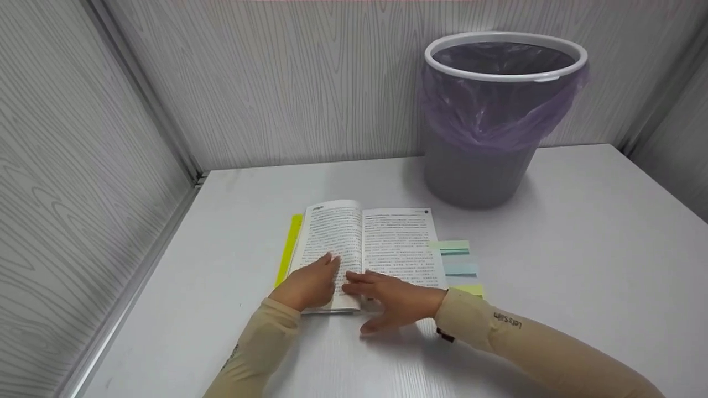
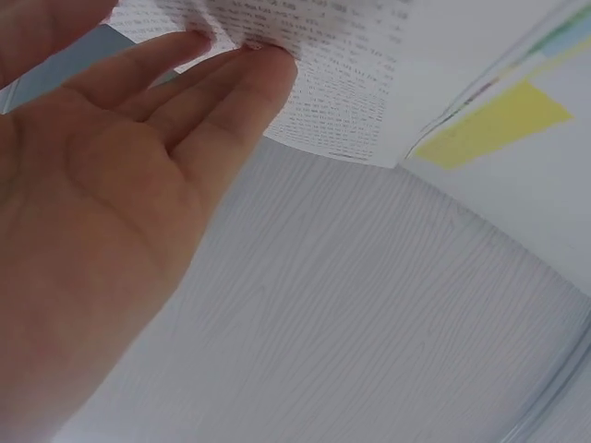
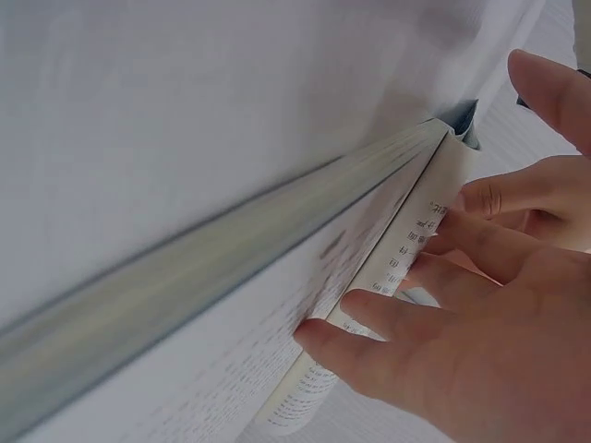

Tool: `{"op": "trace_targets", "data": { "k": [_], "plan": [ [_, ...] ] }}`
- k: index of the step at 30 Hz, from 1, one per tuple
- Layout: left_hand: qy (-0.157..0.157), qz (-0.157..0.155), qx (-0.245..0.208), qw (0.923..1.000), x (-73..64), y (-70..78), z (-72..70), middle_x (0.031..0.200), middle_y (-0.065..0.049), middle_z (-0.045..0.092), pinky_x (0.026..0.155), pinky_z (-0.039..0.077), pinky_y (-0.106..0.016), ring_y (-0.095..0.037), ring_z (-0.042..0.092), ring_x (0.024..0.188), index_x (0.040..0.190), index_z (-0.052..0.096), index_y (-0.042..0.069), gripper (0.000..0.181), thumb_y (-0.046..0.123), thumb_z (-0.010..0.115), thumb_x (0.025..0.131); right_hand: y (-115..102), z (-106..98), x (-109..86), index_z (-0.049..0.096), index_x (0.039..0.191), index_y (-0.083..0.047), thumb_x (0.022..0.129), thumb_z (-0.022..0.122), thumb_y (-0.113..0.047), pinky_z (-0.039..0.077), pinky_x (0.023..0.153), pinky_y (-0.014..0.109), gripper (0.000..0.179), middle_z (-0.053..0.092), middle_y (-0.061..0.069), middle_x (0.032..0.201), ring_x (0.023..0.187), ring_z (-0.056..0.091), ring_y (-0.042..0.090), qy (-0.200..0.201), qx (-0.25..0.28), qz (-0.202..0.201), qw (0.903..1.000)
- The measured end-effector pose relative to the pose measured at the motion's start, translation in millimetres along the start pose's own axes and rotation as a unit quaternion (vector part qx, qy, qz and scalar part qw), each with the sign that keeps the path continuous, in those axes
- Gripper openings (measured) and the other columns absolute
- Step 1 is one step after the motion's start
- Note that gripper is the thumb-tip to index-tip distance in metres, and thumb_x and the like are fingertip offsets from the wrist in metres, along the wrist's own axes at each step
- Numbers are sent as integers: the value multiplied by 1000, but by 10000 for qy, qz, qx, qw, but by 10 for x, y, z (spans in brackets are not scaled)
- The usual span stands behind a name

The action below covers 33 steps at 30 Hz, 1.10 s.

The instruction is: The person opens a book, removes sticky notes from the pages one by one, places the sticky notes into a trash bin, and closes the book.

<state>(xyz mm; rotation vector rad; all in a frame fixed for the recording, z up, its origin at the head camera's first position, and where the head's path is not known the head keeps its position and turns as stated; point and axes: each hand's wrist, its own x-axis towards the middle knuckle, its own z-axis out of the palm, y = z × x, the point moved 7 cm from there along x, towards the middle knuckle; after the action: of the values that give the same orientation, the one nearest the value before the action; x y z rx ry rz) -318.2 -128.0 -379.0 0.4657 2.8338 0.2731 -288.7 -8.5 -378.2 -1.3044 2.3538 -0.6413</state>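
Observation:
An open book with printed pages lies on the white table. Yellow shows along its left side, and pale green, blue and yellow sticky tabs stick out from its right side. My left hand rests on the lower part of the left page with its fingers extended; in the left wrist view the fingertips touch the printed paper. Close beside it, my right hand spreads its fingers over the book's gutter, and the right wrist view shows those fingertips at the page near the fold. Neither hand is curled round anything.
A grey waste bin with a white rim and a purple bag liner stands behind the book to the right. Grey wood-patterned panels rise along the back and sides of the table.

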Motion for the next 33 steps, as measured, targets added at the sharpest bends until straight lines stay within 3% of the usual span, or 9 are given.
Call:
{"op": "trace_targets", "data": {
  "k": [9,16,20,28,33],
  "plan": [
    [-390,-137,-253,9988,20,-56,72,152,-21,31,114,25,-45,-33,31,140,148,33,-1,54,12,51,98,92,-130,-133,45,144,-12,90,69,-30,24,115,46,62,34,3,154,142,28,24,-63,855,268,9960],
    [-498,-267,-229,9981,13,-83,81,155,-18,26,115,23,-45,-32,28,142,150,29,2,56,15,49,99,242,-415,-309,54,137,-10,93,65,-25,29,111,49,47,46,7,146,138,37,22,410,1338,366,9895],
    [-469,-152,-244,9985,-2,-81,80,155,-19,27,115,23,-45,-32,28,142,149,30,0,55,14,49,99,402,-567,-415,58,133,-9,94,64,-25,31,109,54,42,52,4,141,136,40,22,654,1530,571,9844],
    [-418,-103,-378,9984,-14,-76,69,155,-17,27,115,22,-44,-31,27,142,149,31,0,54,13,49,99,860,-856,-669,62,129,-9,95,62,-29,38,106,50,39,56,4,135,131,46,25,1300,1999,1139,9645],
    [-395,-178,-416,9982,-17,-81,66,155,-16,28,115,22,-44,-31,27,142,149,32,1,54,12,50,99,1166,-946,-803,60,130,-8,95,60,-37,35,107,51,45,57,6,134,128,48,28,1544,2550,1524,9423]
  ]
}}
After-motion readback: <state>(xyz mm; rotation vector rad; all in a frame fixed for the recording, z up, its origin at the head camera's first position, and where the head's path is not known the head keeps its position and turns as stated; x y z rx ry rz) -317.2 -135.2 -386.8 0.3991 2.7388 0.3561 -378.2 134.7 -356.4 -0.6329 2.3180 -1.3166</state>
